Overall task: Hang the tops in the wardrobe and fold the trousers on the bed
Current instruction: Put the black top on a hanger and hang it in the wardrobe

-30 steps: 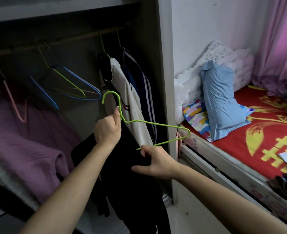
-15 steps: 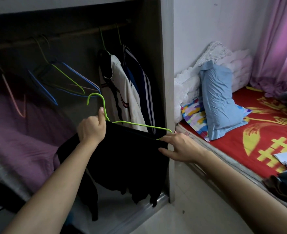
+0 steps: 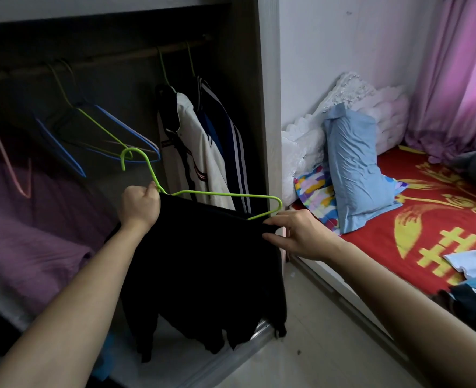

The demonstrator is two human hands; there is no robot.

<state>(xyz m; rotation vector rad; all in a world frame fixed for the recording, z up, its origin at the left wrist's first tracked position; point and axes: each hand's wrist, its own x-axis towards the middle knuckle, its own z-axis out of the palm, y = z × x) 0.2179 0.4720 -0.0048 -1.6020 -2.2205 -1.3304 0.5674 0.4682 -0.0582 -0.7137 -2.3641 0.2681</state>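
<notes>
Our left hand [image 3: 139, 205] curls tight round the neck of the green hanger [image 3: 220, 194] while our right hand [image 3: 295, 233] pinches the black top [image 3: 209, 261], which drapes over that hanger in front of the open wardrobe [image 3: 262, 107].

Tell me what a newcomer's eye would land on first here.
The bright green hanger at centre, carrying a black top, left hand at its neck, right hand pinching the top's shoulder. At right, the red bedspread with yellow motifs, beside a pink curtain.
</notes>
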